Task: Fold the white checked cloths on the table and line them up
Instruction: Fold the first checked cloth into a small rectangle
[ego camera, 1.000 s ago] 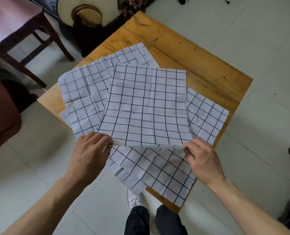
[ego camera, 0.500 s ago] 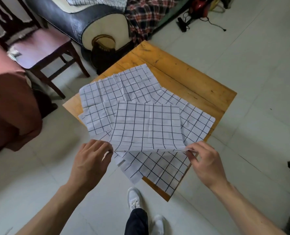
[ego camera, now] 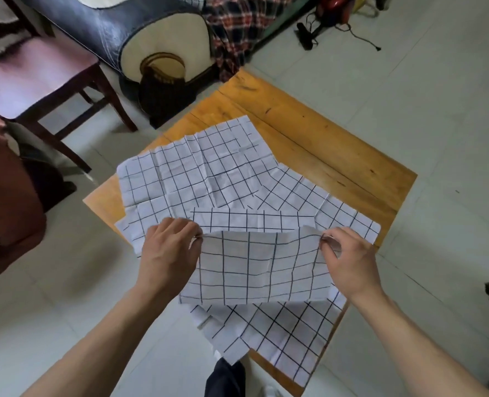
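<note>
Several white checked cloths lie overlapping on a small wooden table point(ego camera: 338, 156). I hold the top cloth point(ego camera: 260, 267) lifted above the pile, its near part hanging toward me. My left hand point(ego camera: 169, 253) pinches its left corner and my right hand point(ego camera: 349, 262) pinches its right corner. A creased cloth point(ego camera: 194, 170) lies flat at the far left of the pile. Another cloth point(ego camera: 338, 207) spreads to the right. A third cloth point(ego camera: 280, 333) hangs over the table's near corner.
A dark wooden chair point(ego camera: 43, 78) stands at the left. A black and cream sofa arm point(ego camera: 151, 38) with a plaid blanket point(ego camera: 237, 27) is behind the table. Pale tiled floor point(ego camera: 423, 81) surrounds the table. My legs and shoes show below the near corner.
Both hands have raised the near corners of the top cloth and pulled it toward me, so it now hangs from my fingers. The camera has drawn back from the table.
</note>
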Demonstrator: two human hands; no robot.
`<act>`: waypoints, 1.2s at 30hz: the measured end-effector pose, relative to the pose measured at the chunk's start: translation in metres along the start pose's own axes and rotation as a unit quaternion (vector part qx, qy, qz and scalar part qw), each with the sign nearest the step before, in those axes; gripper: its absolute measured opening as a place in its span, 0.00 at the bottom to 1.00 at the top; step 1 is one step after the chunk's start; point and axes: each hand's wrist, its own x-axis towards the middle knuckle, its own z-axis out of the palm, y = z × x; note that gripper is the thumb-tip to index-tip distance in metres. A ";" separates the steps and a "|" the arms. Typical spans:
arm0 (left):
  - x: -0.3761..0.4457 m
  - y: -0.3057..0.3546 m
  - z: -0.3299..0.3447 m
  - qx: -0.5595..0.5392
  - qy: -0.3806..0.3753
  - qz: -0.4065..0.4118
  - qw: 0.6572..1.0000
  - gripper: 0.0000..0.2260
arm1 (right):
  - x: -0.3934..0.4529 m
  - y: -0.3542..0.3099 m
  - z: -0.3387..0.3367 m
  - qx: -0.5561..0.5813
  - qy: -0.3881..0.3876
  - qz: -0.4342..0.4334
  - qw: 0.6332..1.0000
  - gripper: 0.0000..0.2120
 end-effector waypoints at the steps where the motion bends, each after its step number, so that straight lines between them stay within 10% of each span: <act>1: 0.008 -0.005 0.007 0.001 -0.010 0.000 1.000 0.04 | 0.008 0.002 0.006 -0.004 -0.002 0.010 1.000 0.05; 20: 0.025 -0.009 0.085 0.051 -0.087 -0.050 0.994 0.17 | 0.033 0.045 0.060 -0.036 -0.042 0.032 0.998 0.13; 36: -0.031 -0.028 0.075 0.027 -0.217 -0.324 0.921 0.22 | -0.005 0.017 0.118 -0.090 -0.255 -0.094 0.958 0.25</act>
